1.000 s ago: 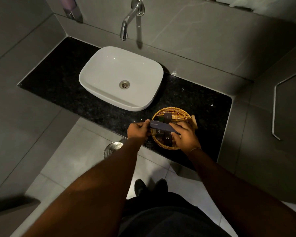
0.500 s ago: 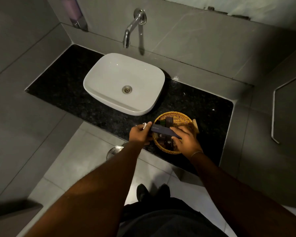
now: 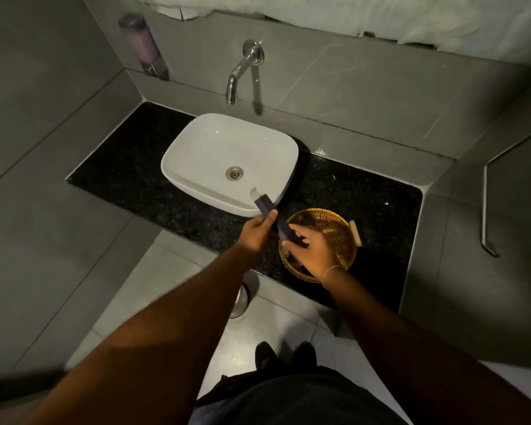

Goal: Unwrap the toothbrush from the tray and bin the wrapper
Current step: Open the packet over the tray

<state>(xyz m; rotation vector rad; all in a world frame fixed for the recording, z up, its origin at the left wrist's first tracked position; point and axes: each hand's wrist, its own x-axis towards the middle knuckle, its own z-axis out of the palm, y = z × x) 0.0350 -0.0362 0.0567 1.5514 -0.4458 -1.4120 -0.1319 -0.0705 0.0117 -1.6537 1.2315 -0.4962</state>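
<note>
Nearest us, our right hand (image 3: 311, 246) pinches the lower end of the dark toothbrush box (image 3: 278, 222), held clear above the wicker tray (image 3: 344, 237) on the black worktop (image 3: 365, 191). Our left hand (image 3: 256, 230) closes round its middle. The far flap (image 3: 254, 193) stands open over the basin (image 3: 203, 161) (something pale shows there). We should steady the box with the left, tip it and draw the brush out lengthwise, not crush the card. The bin (image 3: 242, 297) waits below the worktop's edge.
</note>
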